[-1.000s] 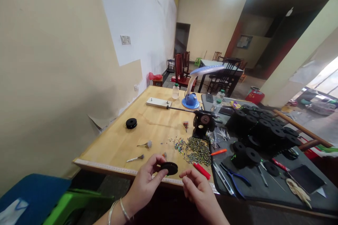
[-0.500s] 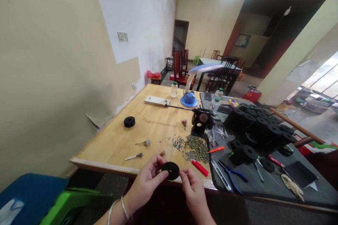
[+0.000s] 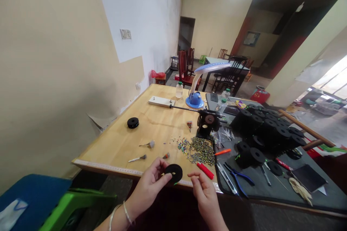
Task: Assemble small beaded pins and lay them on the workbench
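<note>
My left hand [image 3: 155, 180] grips a round black foam spool [image 3: 175, 173] by its left side, just over the table's front edge. A small bright green piece shows at the spool's lower rim. To the right, apart from the spool, is my right hand [image 3: 202, 186], its index finger and thumb close together and its other fingers curled. Any thin line between those fingertips is too fine to make out. Beyond my hands lie a red cylinder [image 3: 205, 170] and a pile of small yellow-and-black pieces [image 3: 202, 150].
A second black spool [image 3: 132, 123] lies at the left. A black winding device [image 3: 207, 122] stands beside a blue lamp [image 3: 194, 99]. On the dark mat [image 3: 287, 195] are blue-handled pliers [image 3: 240, 178], scissors [image 3: 227, 178] and several stacked black spools [image 3: 267, 124].
My right hand has moved right, away from the spool. My left hand has turned the spool a little, so its face shows more. The green piece at its rim shows more clearly.
</note>
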